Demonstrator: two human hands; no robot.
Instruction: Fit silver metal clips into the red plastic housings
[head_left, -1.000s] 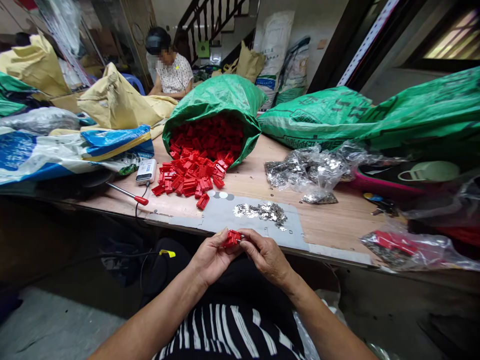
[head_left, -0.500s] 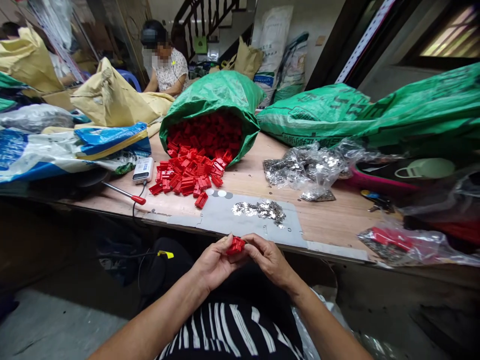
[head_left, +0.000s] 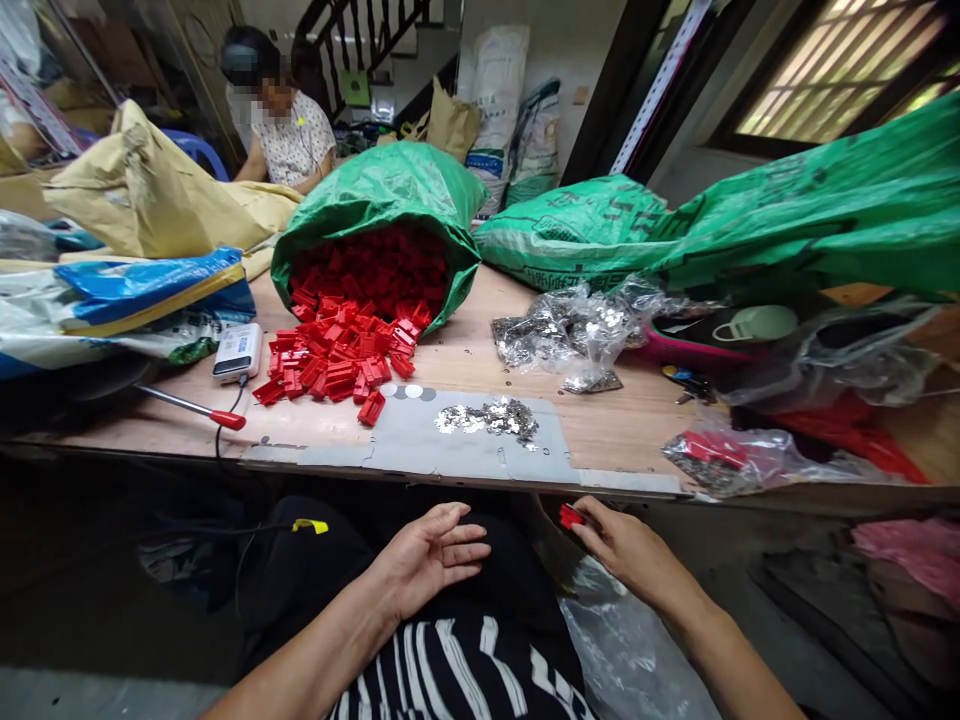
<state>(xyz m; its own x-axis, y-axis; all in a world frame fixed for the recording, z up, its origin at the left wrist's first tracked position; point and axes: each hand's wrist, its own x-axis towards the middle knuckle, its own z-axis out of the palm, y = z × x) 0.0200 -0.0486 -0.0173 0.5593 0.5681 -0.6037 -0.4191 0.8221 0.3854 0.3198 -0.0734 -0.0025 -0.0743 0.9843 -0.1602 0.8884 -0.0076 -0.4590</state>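
Note:
My left hand (head_left: 439,555) rests palm up above my lap, fingers spread, holding nothing. Off to the right, below the table edge, my right hand (head_left: 619,545) pinches a small red plastic part (head_left: 570,516) between thumb and fingers. Under that hand lies a clear plastic bag (head_left: 630,640). On the table, a heap of similar red plastic parts (head_left: 337,355) spills from the mouth of a green woven sack (head_left: 382,185). A pile of small shiny metal pieces (head_left: 491,420) lies on a grey mat (head_left: 420,450) at the front edge.
Clear bags of metal pieces (head_left: 577,325) sit right of the pile. Farther right are a bag with red and metal parts (head_left: 750,450) and a pale green cup (head_left: 757,323). At left, a white power bank (head_left: 238,352) and a red-tipped rod (head_left: 195,408). A person (head_left: 289,130) sits beyond.
My hands have parted. The right one carried the red plastic part away to the right and down past the table edge; the left let go and opened. The view has turned rightward.

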